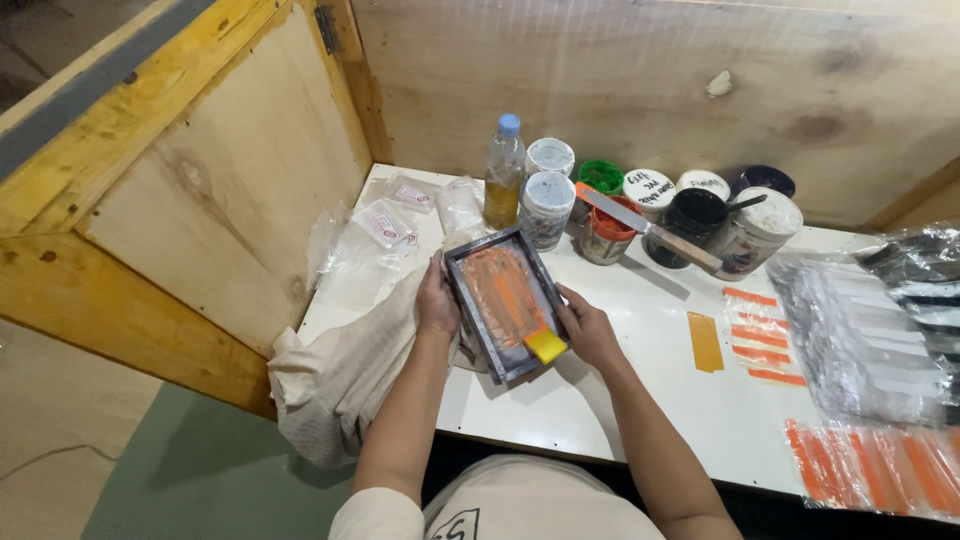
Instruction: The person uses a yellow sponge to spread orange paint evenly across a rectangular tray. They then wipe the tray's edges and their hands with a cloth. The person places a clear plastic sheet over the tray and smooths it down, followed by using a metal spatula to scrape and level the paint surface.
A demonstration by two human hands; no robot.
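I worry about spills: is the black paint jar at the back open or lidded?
Open. The black jar shows a dark interior with no lid on it, and a tool handle sticks out of its mouth; the white-lidded jars beside it are closed.

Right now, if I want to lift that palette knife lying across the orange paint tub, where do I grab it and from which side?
Take the palette knife by its brownish handle end, which juts free to the right past the orange paint tub, in front of the black jar. Come from the front right, above the white table. The metal blade end lies toward the green-lidded jar, hemmed in by containers.
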